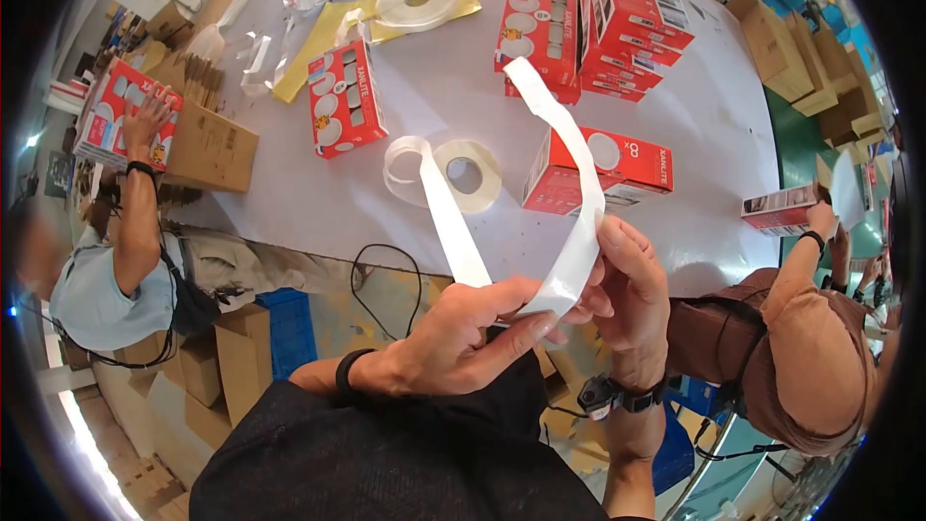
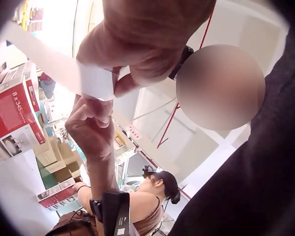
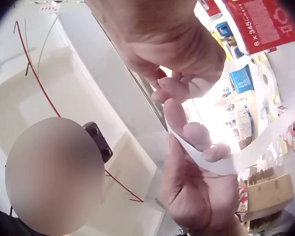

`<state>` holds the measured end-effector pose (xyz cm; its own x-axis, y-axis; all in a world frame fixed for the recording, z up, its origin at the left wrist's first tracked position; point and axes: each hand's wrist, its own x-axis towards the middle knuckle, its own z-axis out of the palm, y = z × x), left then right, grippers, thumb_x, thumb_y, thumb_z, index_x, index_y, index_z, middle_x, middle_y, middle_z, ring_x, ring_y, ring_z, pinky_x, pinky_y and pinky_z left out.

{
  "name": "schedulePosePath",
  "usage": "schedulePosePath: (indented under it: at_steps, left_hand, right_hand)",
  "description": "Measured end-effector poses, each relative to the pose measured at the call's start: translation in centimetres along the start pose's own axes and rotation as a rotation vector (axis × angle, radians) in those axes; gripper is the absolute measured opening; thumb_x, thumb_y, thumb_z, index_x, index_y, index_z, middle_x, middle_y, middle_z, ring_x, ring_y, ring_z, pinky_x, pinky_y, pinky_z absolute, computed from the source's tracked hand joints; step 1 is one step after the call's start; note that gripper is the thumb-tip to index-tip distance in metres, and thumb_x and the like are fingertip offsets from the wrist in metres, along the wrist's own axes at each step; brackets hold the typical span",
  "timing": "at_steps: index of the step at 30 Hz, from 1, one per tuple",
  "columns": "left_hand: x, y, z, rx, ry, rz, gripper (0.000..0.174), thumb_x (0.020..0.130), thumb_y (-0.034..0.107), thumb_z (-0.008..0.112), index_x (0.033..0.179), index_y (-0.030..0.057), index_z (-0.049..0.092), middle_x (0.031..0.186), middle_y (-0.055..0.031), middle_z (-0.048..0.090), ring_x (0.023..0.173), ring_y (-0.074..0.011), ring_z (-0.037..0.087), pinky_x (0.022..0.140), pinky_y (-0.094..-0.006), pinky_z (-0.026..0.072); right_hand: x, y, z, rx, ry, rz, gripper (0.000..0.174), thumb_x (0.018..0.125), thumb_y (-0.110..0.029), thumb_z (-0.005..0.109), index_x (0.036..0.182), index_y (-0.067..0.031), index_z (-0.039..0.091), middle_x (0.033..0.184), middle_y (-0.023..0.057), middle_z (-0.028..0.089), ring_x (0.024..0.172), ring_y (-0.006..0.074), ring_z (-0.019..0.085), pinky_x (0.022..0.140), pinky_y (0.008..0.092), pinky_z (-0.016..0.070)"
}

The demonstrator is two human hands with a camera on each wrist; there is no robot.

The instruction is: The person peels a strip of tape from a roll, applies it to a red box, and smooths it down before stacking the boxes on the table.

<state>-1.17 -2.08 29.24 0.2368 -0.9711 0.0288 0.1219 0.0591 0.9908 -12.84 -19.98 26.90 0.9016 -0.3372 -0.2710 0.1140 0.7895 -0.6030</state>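
A long white strip (image 1: 579,174) bends in a loop through both hands above the table's front edge. My left hand (image 1: 463,338) pinches it between thumb and fingers; in the right wrist view the strip (image 3: 226,164) lies across that hand's (image 3: 201,191) fingers. Beside it my right hand (image 1: 632,289) pinches the strip near its bend, fingertips close to the left hand's. One strip end rises over the red box (image 1: 651,159); the other runs to the rolls of white tape (image 1: 482,195) lying on the table. In the left wrist view the right hand (image 2: 91,125) is below the strip (image 2: 96,83).
Red boxes (image 1: 347,101) and a tall red stack (image 1: 632,24) stand on the table (image 1: 714,116). A tape roll (image 1: 417,2) lies on yellow sheet at the back. People work at left and right, one touching a red box (image 1: 106,121). A black cable (image 1: 386,249) hangs at the front edge.
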Motion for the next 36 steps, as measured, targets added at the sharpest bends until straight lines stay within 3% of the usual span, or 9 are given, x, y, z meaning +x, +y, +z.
schedulePosePath:
  at_steps: [7, 16, 19, 22, 25, 28, 29, 32, 36]
  left_hand:
    - [-0.3, 0.0, -0.1, -0.068, -0.042, -0.041, 0.03, 0.107, -0.004, 0.049, 0.135, -0.0089, 0.059, 0.13, -0.0211, 0.07, 0.113, -0.0235, 0.071, 0.095, -0.0348, 0.0585]
    - [-0.2, -0.2, -0.9, 0.009, -0.119, -0.053, 0.03, 0.106, -0.005, 0.05, 0.135, -0.0095, 0.06, 0.128, -0.0214, 0.07, 0.111, -0.0252, 0.072, 0.094, -0.035, 0.059]
    - [-0.2, 0.1, -0.7, 0.039, -0.094, -0.04, 0.03, 0.104, -0.005, 0.057, 0.133, -0.0063, 0.063, 0.125, -0.0141, 0.073, 0.1, -0.0191, 0.072, 0.09, -0.0313, 0.0577]
    - [-0.1, 0.3, -1.0, -0.008, -0.128, -0.131, 0.029, 0.109, 0.0, 0.049, 0.134, -0.0099, 0.06, 0.126, -0.0195, 0.072, 0.107, -0.0235, 0.074, 0.094, -0.0339, 0.0588]
    - [-0.2, -0.2, -1.3, 0.005, -0.122, -0.149, 0.03, 0.11, 0.002, 0.048, 0.135, -0.0091, 0.06, 0.122, -0.0183, 0.073, 0.106, -0.0232, 0.074, 0.092, -0.0334, 0.0591]
    - [0.0, 0.4, -1.3, -0.021, -0.06, -0.173, 0.029, 0.109, 0.002, 0.051, 0.133, -0.0082, 0.062, 0.117, -0.0174, 0.075, 0.102, -0.0219, 0.075, 0.087, -0.0316, 0.0597]
    - [0.1, 0.6, -1.5, 0.037, -0.058, -0.16, 0.028, 0.108, 0.002, 0.052, 0.132, -0.0078, 0.062, 0.115, -0.017, 0.075, 0.1, -0.0211, 0.075, 0.085, -0.0309, 0.0598]
    - [0.2, 0.9, -1.8, 0.192, -0.074, -0.133, 0.025, 0.106, 0.001, 0.055, 0.128, -0.0069, 0.065, 0.109, -0.0159, 0.076, 0.094, -0.0192, 0.076, 0.08, -0.0294, 0.0599]
    - [0.3, -0.3, -1.6, 0.264, -0.058, -0.053, 0.02, 0.105, 0.001, 0.058, 0.122, -0.0046, 0.066, 0.094, -0.0128, 0.073, 0.079, -0.0183, 0.072, 0.07, -0.0298, 0.0566]
  right_hand:
    - [-0.8, 1.8, -0.9, 0.123, -0.069, 0.039, 0.029, 0.108, -0.025, 0.055, 0.098, 0.0001, 0.065, 0.071, 0.0066, 0.065, 0.045, 0.0083, 0.043, 0.041, 0.0235, 0.0302]
    - [-1.2, 3.0, -0.7, 0.163, 0.021, -0.011, 0.032, 0.11, -0.025, 0.052, 0.093, -0.0014, 0.065, 0.072, 0.0069, 0.064, 0.046, 0.0089, 0.042, 0.043, 0.0245, 0.0335]
    - [-1.3, 3.5, -1.0, 0.137, -0.062, -0.07, 0.032, 0.111, -0.024, 0.052, 0.092, -0.001, 0.065, 0.074, 0.0068, 0.065, 0.046, 0.0087, 0.044, 0.044, 0.0228, 0.0338]
    - [-1.7, 3.6, -0.7, -0.004, 0.076, -0.151, 0.029, 0.11, -0.021, 0.056, 0.093, 0.0, 0.065, 0.072, 0.0058, 0.064, 0.049, 0.0088, 0.048, 0.045, 0.0242, 0.0381]
    - [-1.8, 3.9, 0.0, -0.074, 0.245, -0.211, 0.016, 0.105, -0.012, 0.064, 0.098, 0.0021, 0.067, 0.082, 0.0068, 0.067, 0.061, 0.0097, 0.056, 0.053, 0.0265, 0.0462]
    - [-3.5, 4.5, 0.6, -0.852, 0.57, -0.656, 0.01, 0.099, -0.004, 0.071, 0.105, 0.0032, 0.068, 0.096, 0.0085, 0.068, 0.073, 0.0101, 0.058, 0.062, 0.0291, 0.0505]
    - [-4.1, 4.3, 0.7, -0.949, 0.429, -0.797, 0.024, 0.09, -0.002, 0.08, 0.111, 0.0004, 0.071, 0.107, 0.0104, 0.068, 0.082, 0.0134, 0.062, 0.069, 0.0298, 0.0527]
    - [-4.3, 3.2, 2.1, -1.253, 0.151, -0.833, 0.031, 0.084, -0.003, 0.085, 0.113, -0.0034, 0.074, 0.106, 0.0116, 0.069, 0.084, 0.0185, 0.065, 0.072, 0.0317, 0.055]
    - [-4.1, 4.0, 1.2, -1.26, 0.21, -0.849, 0.033, 0.082, -0.004, 0.085, 0.114, -0.0058, 0.076, 0.107, 0.0121, 0.071, 0.086, 0.0237, 0.07, 0.071, 0.0333, 0.0573]
